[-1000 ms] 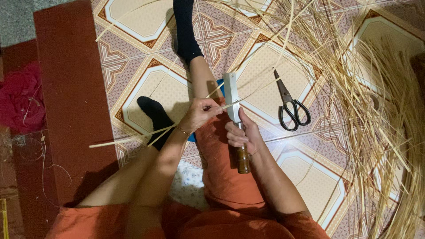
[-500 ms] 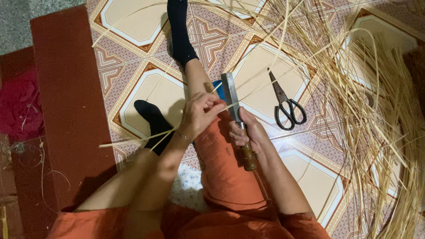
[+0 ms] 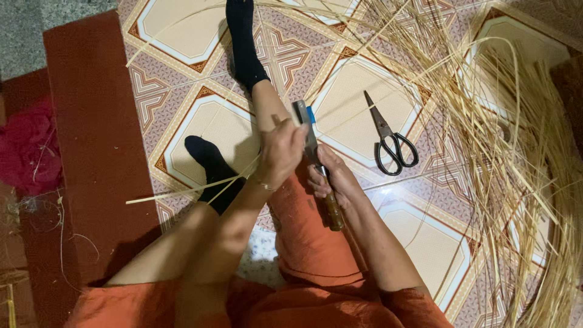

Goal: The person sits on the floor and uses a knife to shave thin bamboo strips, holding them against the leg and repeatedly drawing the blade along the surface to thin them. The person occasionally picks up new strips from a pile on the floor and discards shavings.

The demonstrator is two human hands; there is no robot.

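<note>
**Knife and strip held over the lap, straw crowding the right**

I'm looking straight down at my hands. My left hand is curled shut, fingers pinched on a thin pale strip that runs out low to the left, across the black sock of my bent leg. My right hand is wrapped closed round the knife: brown wooden handle poking out below the fist, flat grey blade rising between the two hands, its tip beside the left fingertips. Hands nearly touch, both above the orange-clad thigh.

Around me: black-handled scissors lie on the patterned tile floor, just right of the knife, blades shut and pointing away from me. Past them a big loose heap of straw-coloured strips fills the whole right side and arcs over the top; stray lengths reach toward the scissors. My other leg stretches up the middle, its black sock near the top edge.

On the left, a dark red mat borders the tiles, a red cloth bundle sits at the frame edge. Open tile lies between the mat and my legs. I see no containers here.
</note>
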